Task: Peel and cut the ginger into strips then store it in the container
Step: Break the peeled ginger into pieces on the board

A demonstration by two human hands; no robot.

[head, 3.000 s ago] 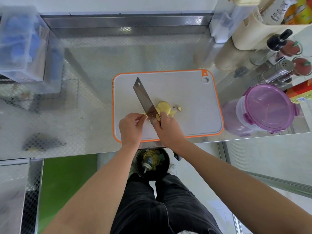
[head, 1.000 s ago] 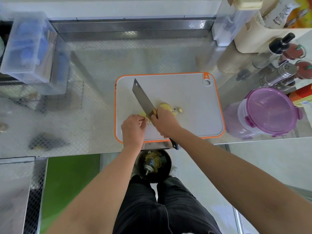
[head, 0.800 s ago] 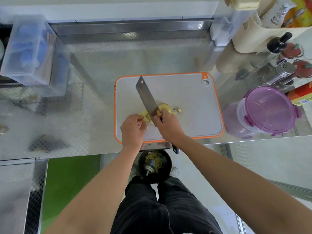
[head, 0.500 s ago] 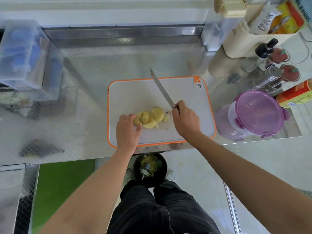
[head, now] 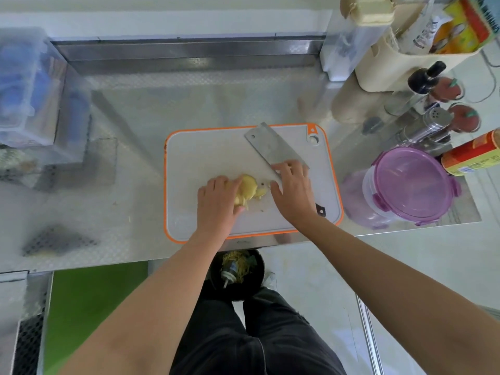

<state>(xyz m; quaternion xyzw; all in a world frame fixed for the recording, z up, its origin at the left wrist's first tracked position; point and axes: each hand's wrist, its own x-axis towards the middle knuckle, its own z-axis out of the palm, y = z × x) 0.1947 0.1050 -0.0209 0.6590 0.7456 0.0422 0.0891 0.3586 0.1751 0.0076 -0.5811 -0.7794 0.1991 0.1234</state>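
Note:
Peeled yellow ginger slices (head: 248,188) lie in a small pile on the white, orange-rimmed cutting board (head: 194,155). My left hand (head: 216,203) holds the pile's left side between curled fingers and thumb. The cleaver (head: 273,150) lies flat on the board, blade pointing to the far left. My right hand (head: 293,189) rests on it with spread fingers, covering most of the handle; only the black handle end shows by my wrist. The clear container with a purple lid (head: 411,185) stands closed to the right of the board.
Shakers, bottles and a red tin (head: 470,154) crowd the back right. A clear plastic box (head: 24,87) sits at the far left. A black bin with peelings (head: 238,269) stands on the floor below the counter's front edge.
The cleaver has gone from raised on edge to lying flat at the right of the board. My right hand has relaxed on it. My left hand has closed in on the slices.

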